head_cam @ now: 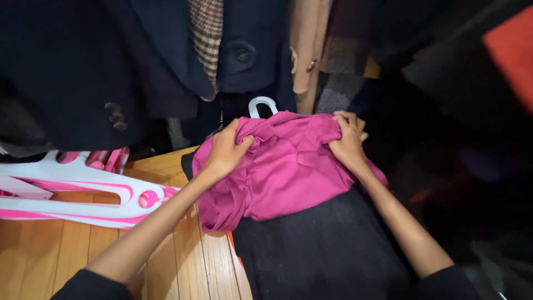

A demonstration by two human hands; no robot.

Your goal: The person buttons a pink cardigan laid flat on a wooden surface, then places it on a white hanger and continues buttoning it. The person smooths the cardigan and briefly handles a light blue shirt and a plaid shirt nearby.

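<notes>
- Left hand point(225, 153) clenches the magenta garment point(283, 166) at one shoulder, right hand point(347, 141) at the other, keeping it seated on the white hanger point(262, 104).
- Garment drapes over dark fabric point(322, 244) at the wooden floor's point(83, 244) edge, beside pink-and-white hangers point(83, 191).

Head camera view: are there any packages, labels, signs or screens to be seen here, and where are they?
None can be made out: no package, label, sign or screen.
What is there: a magenta garment, gripped by the left hand and the right hand.
A white hanger hook above it.
White and pink hangers lying on the wooden floor at the left.
</notes>
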